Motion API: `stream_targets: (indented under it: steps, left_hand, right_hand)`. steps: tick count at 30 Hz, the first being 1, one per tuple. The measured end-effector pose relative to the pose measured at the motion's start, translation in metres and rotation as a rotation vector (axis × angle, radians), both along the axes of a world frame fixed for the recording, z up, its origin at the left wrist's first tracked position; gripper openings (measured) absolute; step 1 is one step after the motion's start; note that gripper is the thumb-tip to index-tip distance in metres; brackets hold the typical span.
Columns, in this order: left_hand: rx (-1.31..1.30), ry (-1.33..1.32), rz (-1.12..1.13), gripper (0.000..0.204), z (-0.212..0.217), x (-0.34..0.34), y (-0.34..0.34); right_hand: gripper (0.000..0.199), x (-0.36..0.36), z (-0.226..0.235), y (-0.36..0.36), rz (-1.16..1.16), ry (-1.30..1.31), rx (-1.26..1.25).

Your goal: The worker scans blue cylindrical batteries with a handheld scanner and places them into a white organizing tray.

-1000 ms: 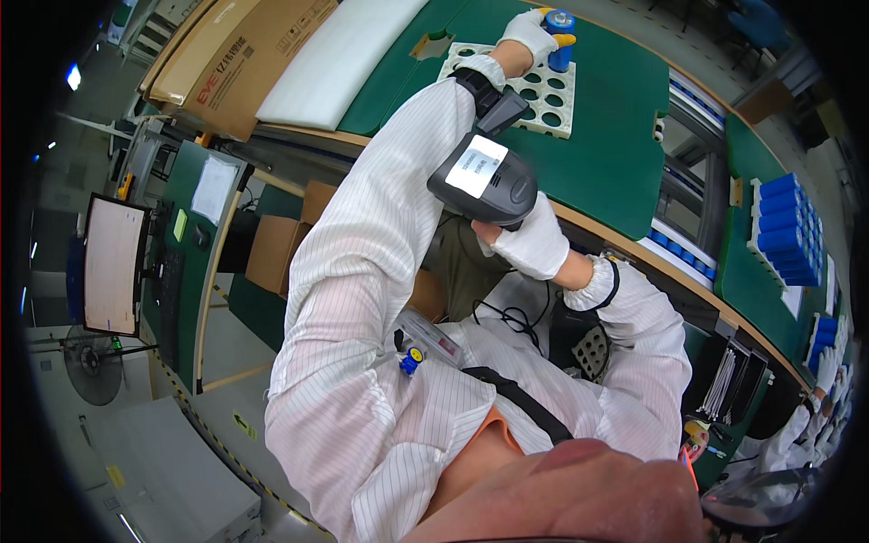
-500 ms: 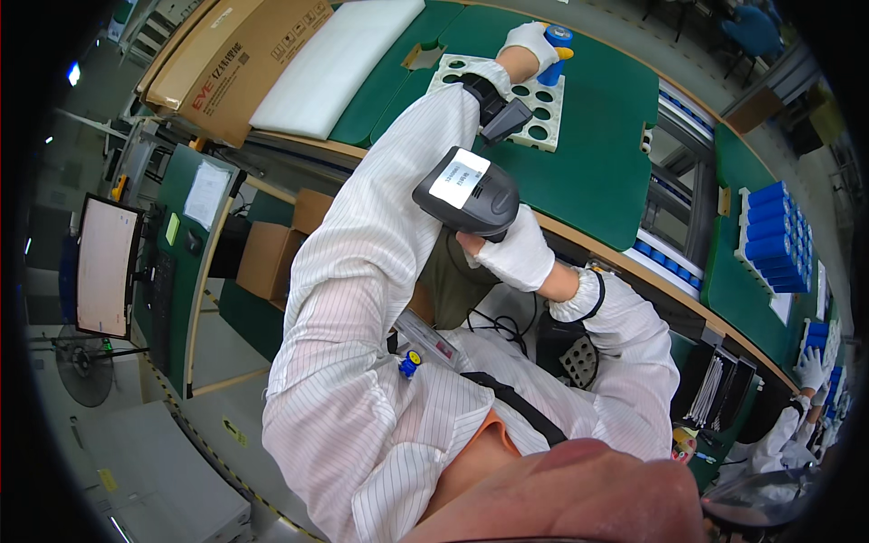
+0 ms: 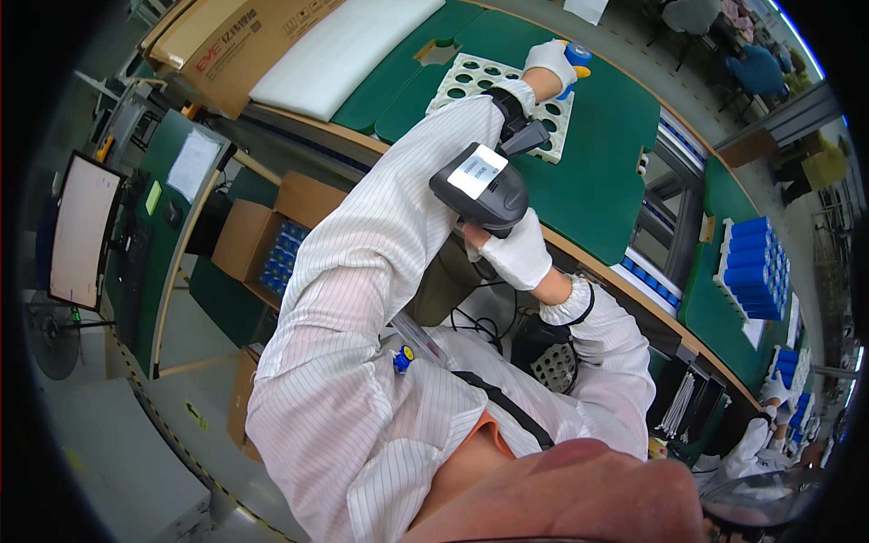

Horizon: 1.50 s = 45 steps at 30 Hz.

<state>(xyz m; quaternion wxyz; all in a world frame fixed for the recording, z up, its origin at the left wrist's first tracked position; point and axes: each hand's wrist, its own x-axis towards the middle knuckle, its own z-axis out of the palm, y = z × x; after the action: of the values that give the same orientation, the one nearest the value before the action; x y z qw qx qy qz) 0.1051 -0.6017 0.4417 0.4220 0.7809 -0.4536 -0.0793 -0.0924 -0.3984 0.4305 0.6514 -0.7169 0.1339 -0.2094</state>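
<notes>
My left hand (image 3: 550, 63), in a white glove with yellow fingertips showing, is closed round a blue cylindrical battery cell (image 3: 577, 53). It is at the far right corner of a white tray (image 3: 554, 145) with round holes. Whether the cell's lower end sits in a hole or hangs beside the tray is hidden. Nearer to me, my right hand (image 3: 523, 255), also white-gloved with bare fingers showing, grips a black handheld barcode scanner (image 3: 500, 195) with a white label. The scanner's head is just below my left forearm, its handle mostly covered by the hand.
A green worktable (image 3: 606, 136) bears the tray. White foam (image 3: 348, 54) and a cardboard box (image 3: 237, 45) lie left. Past a conveyor (image 3: 668, 213) on the right stand blue cells (image 3: 753, 267). An open carton (image 3: 282, 258) holds more cells. Another person's gloved hand (image 3: 777, 389) is far right.
The view has shifted, showing the blue cells in the open carton at the left. My left hand still holds the cell, and my right still grips the scanner.
</notes>
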Motion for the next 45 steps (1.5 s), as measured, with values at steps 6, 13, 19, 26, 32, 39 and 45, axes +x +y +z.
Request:
stream_targets:
  steps: [6, 13, 19, 26, 32, 39, 45]
  left_hand:
    - [-0.264, -0.04, -0.006, 0.066, -0.016, 0.016, 0.076]
    - [-0.25, -0.051, 0.213, 0.031, -0.148, 0.077, 0.365]
    - [0.612, -0.052, 0.617, 0.039, -0.291, 0.074, 0.591]
    - [1.019, -0.039, 0.769, 0.057, -0.373, 0.023, 0.657]
    - [0.864, -0.147, 0.757, 0.058, -0.402, 0.053, 0.628]
    - [0.722, -0.281, 0.476, 0.043, -0.407, 0.11, 0.619]
    - [1.227, -0.321, 0.466, 0.055, -0.399, 0.12, 0.604]
  right_hand:
    - [0.01, -0.001, -0.004, 0.001, -0.042, -0.003, 0.007]
    - [0.033, 0.0, -0.018, -0.004, -0.014, 0.033, -0.101]
    - [0.032, 0.01, -0.039, -0.008, -0.007, 0.104, -0.195]
    - [0.033, 0.012, -0.045, -0.024, -0.004, 0.085, -0.02]
    - [0.035, 0.017, -0.041, -0.032, -0.101, 0.096, -0.008]
    - [0.022, 0.023, -0.048, -0.043, -0.158, 0.282, -0.364]
    - [0.033, 0.035, -0.031, -0.037, -0.243, 0.282, -0.27]
